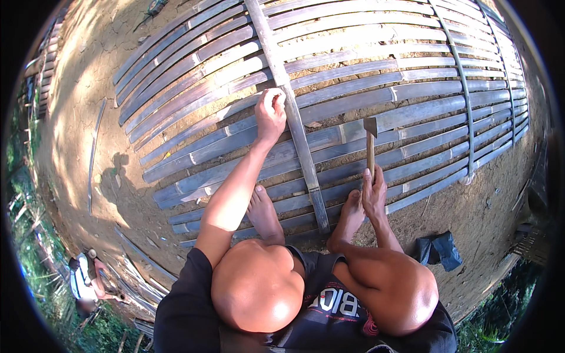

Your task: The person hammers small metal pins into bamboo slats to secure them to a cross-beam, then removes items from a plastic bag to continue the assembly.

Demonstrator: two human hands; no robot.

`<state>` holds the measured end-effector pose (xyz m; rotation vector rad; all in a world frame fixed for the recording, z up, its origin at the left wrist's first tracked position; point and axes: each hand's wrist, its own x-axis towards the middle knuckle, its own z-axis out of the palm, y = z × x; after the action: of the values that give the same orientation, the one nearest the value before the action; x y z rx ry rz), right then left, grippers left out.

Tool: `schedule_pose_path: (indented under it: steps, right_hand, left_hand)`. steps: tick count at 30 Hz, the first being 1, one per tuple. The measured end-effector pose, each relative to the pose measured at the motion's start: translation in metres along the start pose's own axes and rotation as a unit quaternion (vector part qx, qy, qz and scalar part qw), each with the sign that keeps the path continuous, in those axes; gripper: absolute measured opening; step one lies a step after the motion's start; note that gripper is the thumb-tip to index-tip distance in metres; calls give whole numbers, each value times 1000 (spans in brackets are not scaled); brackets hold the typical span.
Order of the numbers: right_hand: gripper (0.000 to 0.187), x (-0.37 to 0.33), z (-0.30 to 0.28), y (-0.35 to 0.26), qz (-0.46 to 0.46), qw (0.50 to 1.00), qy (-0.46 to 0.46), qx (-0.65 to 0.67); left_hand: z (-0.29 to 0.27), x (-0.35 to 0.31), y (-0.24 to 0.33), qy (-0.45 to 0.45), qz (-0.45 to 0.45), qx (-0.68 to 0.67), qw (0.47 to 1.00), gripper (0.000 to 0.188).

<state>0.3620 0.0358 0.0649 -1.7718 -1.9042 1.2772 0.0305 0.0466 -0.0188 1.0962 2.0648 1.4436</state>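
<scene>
My left hand point(271, 116) reaches forward to the long crosswise pole point(300, 132) that lies over the split bamboo slats. Its fingers are curled and pinched together beside the pole; whatever is between them, if anything, is too small to make out. My right hand point(375, 191) grips the wooden handle of a hammer point(370, 144), whose dark metal head points forward over the slats. Many grey bamboo slats point(335, 136) lie side by side with narrow gaps, forming a large panel on the ground. My bare feet rest at its near edge, on either side of the pole.
More thin crosswise poles point(464, 88) span the panel at the right. A dark plastic bag point(440, 250) lies on the dirt at the right. Loose sticks point(96, 156) and a bamboo pile point(138, 285) are at the left. Another person point(88, 279) sits at the far lower left.
</scene>
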Motion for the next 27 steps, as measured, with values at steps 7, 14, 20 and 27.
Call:
schedule_pose_path:
  steps: [7, 14, 20, 27]
  right_hand:
    - [37, 5, 0, -8, -17, 1000, 3, -3]
    - [39, 19, 6, -52, -69, 995, -69, 1]
    - [36, 60, 33, -86, -120, 973, -166, -110]
    - [38, 75, 75, -61, -224, 952, -172, -117]
  left_hand:
    - [4, 1, 12, 20, 102, 56, 993, 4]
    - [5, 0, 10, 44, 143, 112, 982, 3]
    - [8, -5, 13, 26, 76, 80, 994, 5]
    - [8, -5, 15, 37, 92, 92, 991, 5]
